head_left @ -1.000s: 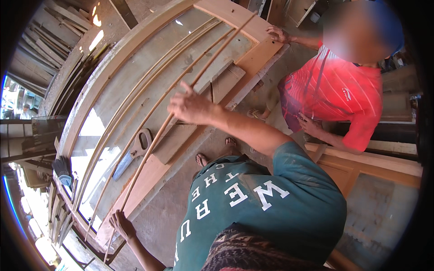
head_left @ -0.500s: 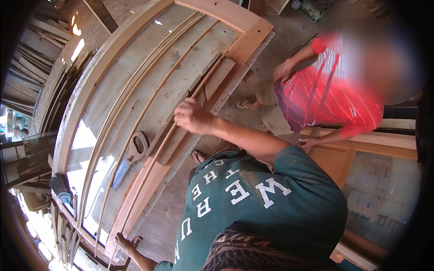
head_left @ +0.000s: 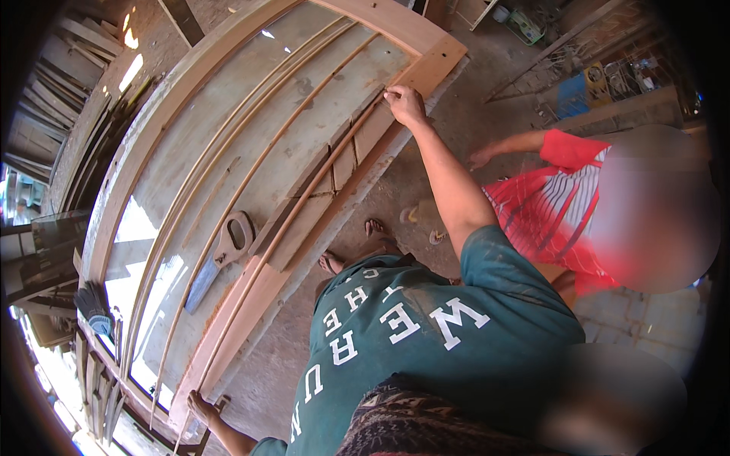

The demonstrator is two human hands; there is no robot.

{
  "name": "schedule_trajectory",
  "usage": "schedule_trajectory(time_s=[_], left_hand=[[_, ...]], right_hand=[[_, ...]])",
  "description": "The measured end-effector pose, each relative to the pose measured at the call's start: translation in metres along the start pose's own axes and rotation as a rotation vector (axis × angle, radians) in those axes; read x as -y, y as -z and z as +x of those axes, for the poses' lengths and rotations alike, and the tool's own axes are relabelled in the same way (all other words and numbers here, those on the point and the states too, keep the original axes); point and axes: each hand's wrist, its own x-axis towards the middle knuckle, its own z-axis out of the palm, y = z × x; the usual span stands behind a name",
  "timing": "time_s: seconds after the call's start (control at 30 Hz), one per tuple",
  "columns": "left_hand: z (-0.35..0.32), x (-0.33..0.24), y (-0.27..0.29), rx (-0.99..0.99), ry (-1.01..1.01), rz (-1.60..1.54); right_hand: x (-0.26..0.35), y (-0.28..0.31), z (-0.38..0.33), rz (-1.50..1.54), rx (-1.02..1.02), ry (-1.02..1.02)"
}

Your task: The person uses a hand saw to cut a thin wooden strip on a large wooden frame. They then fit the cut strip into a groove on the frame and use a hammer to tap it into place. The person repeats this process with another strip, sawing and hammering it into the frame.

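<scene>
Right hand (head_left: 407, 105) at upper centre of the frame, arm stretched out, thumb and fingertips pressed together, pinching the upper end of a thin wooden strip (head_left: 303, 201). The strip runs on a long diagonal from there down to the lower left, bowed slightly, passing over some flat boards (head_left: 298, 228) and along the near rail of a large wooden frame (head_left: 433, 67). Left hand (head_left: 204, 408) at lower left, on the strip near its lower end — how tightly those fingers close cannot be told, the hand being small and close to the dim rim.

Inside the frame, left of the boards: a handsaw (head_left: 226, 249), handle toward the upper right, bluish blade pointing to the lower left. More slender strips (head_left: 309, 99) lie lengthwise across the frame, roughly side by side, curving from top centre to lower left. A dark item (head_left: 91, 302), perhaps a glove, sits on the frame's edge at far left.

Co-worker in a red shirt (head_left: 544, 201) at right of the frame — one arm (head_left: 517, 144) extended leftward, apart from the strip.
</scene>
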Motion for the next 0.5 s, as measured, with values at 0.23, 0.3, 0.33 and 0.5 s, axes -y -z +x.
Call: schedule_trajectory(time_s=[0.23,0.3,0.33,0.5], left_hand=[[0.004,0.008,0.002,-0.023,0.205,0.023],[0.009,0.000,0.004,-0.082,0.177,0.047],[0.015,-0.011,0.004,-0.080,0.221,0.000],[0.036,-0.081,0.023,-0.161,0.024,-0.233]], right_hand=[[0.001,-0.019,-0.023,-0.119,-0.133,0.216],[0.003,-0.022,-0.032,-0.139,-0.143,0.218],[0.003,-0.021,-0.035,-0.132,-0.145,0.205],[0.002,-0.029,-0.041,-0.108,-0.134,0.264]])
